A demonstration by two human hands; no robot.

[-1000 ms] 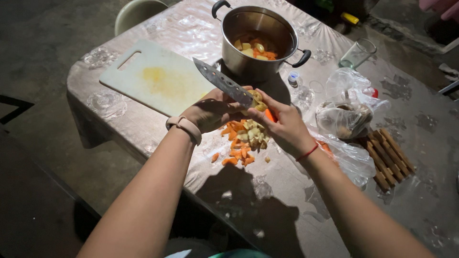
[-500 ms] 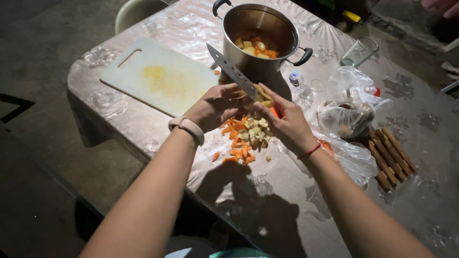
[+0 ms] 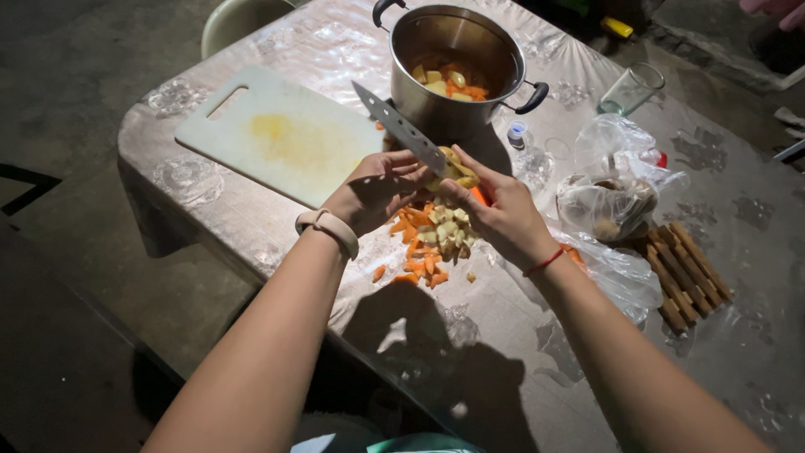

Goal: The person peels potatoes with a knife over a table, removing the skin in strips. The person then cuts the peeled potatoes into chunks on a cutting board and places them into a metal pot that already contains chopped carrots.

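— What do we hold now?

— Our left hand [image 3: 373, 195] is closed around the knife [image 3: 401, 132]; our right hand [image 3: 495, 214] pinches a small potato [image 3: 453, 170] in its fingers, above the pile of peels [image 3: 432, 243] near the table's [image 3: 503, 335] front edge.

— Did something change?

— Yes. Half a second ago the blade tip pointed higher toward the pot [image 3: 453, 71]; now it has come slightly lower and nearer the cutting board [image 3: 277, 138]. The potato stays against the blade.
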